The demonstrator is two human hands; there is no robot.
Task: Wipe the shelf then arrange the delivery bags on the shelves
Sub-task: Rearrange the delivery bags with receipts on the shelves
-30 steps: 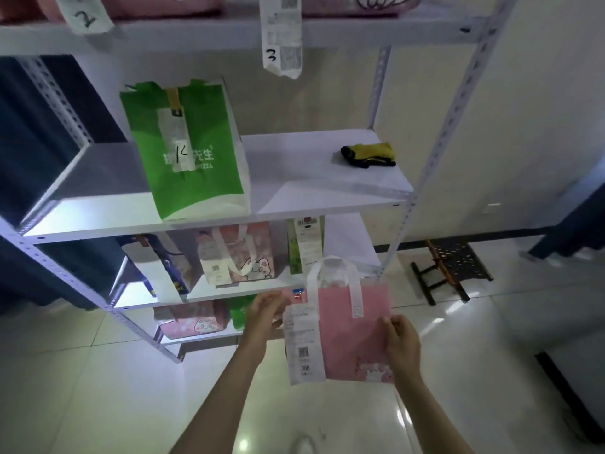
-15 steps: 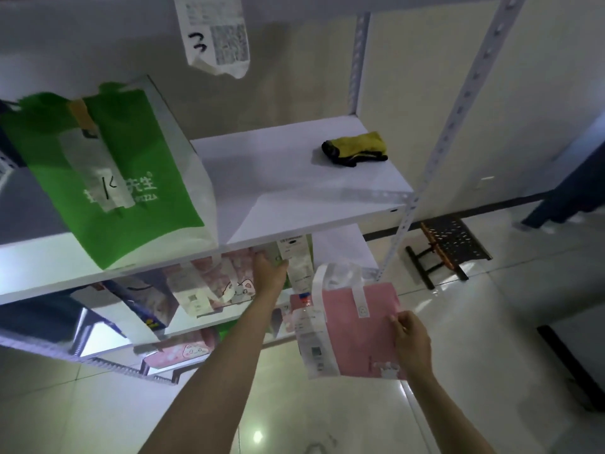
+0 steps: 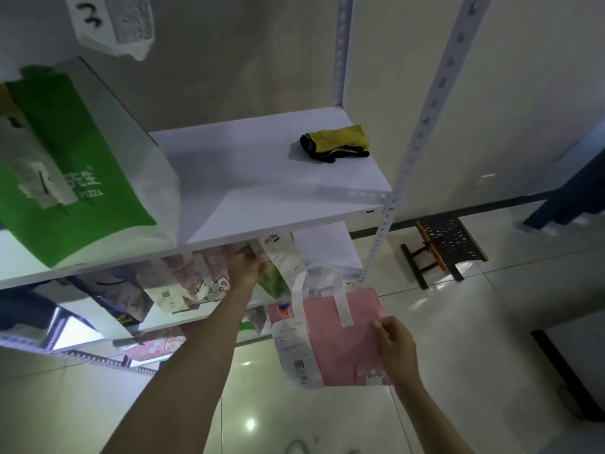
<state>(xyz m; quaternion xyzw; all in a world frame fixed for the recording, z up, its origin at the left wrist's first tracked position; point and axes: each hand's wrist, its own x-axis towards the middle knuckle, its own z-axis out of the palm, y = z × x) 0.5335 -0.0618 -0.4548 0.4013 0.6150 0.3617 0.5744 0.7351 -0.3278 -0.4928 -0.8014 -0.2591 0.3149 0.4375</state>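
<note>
head view, single entry.

- right hand [image 3: 397,350]: at 5 o'clock, fingers pinched on the right edge of the pink delivery bag [image 3: 340,335], which hangs in the air in front of the shelving, clear of any board. probably held low and out to one side so the other hand has room to work.
- pink delivery bag: white handles up, long receipt [image 3: 296,352] taped to its front-left face; not yet shelved.
- left hand [image 3: 244,268]: near centre, reaching under the middle shelf [image 3: 262,185] into the lower shelf [image 3: 203,317], fingers curled against a green bag with receipt [image 3: 278,273]. whether it grips or only pushes, cannot tell. it looks like it is making a gap for the pink bag.
- lower shelf, 8 o'clock: several bags standing close together, a pale pink cartoon bag [image 3: 196,280] among them.
- middle shelf: large green bag [image 3: 65,165] at 9 o'clock, leaning; the right half bare except for a yellow cloth [image 3: 337,142] at 1 o'clock, probably parked there once wiping was finished.
- numbered tag [image 3: 111,24], marked 3, hangs at 11 o'clock from the shelf above.
- floor, 3 o'clock: a small dark stool [image 3: 442,244], well apart from the shelving.
</note>
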